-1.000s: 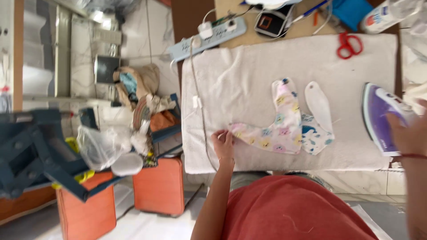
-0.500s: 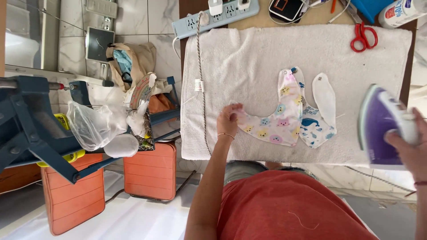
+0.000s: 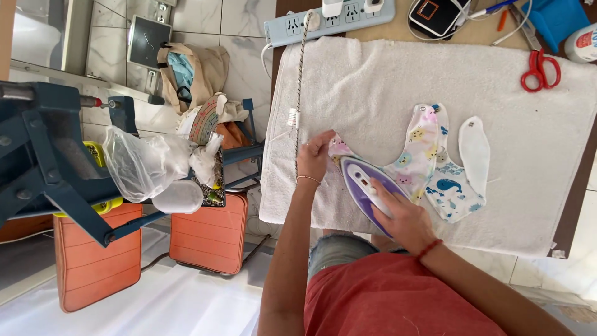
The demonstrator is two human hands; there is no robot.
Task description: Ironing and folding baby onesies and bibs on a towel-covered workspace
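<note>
Where terry towel (image 3: 385,81) sags, teardrop iron (image 3: 367,186).

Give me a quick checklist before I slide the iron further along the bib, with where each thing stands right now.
1. Right hand grips the purple iron: ok.
2. Left hand pins the bib at its end, clear of the soleplate: ok, but close to the iron's tip.
3. White towel lies flat under the bib: ok.
4. Braided cord runs beside the left hand, off the bib: ok.
5. Red scissors lie far from the iron's path: ok.
6. Iron's heat setting: cannot tell.
</note>
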